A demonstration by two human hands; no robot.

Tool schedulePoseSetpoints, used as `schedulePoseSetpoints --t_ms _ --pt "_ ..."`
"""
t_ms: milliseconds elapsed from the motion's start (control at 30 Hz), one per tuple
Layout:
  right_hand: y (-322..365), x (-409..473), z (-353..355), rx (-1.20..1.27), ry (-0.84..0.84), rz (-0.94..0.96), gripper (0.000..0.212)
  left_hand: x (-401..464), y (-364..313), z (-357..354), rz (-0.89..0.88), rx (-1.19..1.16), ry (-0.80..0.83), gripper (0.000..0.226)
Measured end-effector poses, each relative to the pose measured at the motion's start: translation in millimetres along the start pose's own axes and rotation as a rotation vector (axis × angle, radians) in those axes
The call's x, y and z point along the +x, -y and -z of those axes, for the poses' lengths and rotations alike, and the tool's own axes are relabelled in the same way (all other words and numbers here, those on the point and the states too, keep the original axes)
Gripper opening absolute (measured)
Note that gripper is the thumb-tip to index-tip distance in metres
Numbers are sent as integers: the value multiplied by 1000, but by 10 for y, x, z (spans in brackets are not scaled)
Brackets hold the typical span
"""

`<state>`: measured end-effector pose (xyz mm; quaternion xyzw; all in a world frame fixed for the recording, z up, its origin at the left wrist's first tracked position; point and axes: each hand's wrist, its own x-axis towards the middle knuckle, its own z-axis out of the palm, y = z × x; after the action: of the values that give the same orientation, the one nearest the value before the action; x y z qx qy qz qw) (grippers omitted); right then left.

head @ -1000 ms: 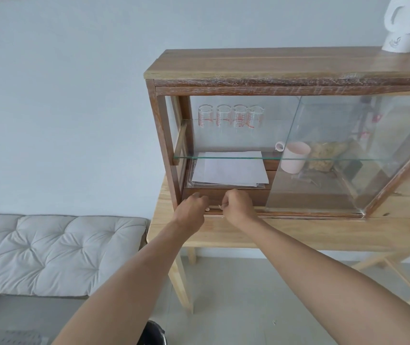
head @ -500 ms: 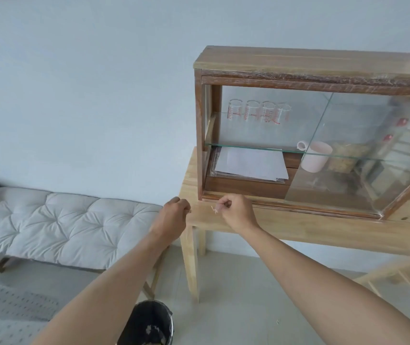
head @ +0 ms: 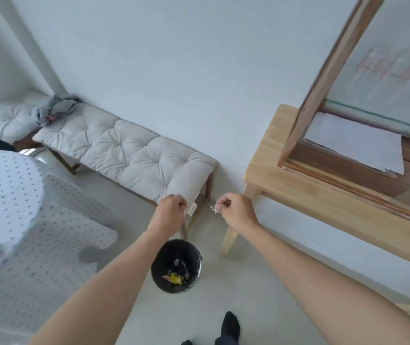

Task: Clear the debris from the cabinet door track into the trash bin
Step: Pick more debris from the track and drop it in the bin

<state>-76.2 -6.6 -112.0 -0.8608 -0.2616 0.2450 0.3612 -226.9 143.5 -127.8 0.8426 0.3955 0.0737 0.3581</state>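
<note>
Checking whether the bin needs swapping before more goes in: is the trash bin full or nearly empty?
Nearly empty. The trash bin stands open-topped on the floor, its dark liner showing, with only a few scraps at the bottom, one of them yellow.

The cabinet (head: 328,78) is cut off by the top and right edges, its glasses (head: 398,68) smeared by blur. What the closed left hand (head: 170,212) holds is hidden. Scraps in the bin (head: 176,266) cannot be identified.
</note>
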Motion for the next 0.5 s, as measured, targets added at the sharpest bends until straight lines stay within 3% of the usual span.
schedulePoseSetpoints --t_ms 500 --pt "-1143 718 -2244 -194 472 -44 8 -275 2140 -1331 656 -260 -31 25"
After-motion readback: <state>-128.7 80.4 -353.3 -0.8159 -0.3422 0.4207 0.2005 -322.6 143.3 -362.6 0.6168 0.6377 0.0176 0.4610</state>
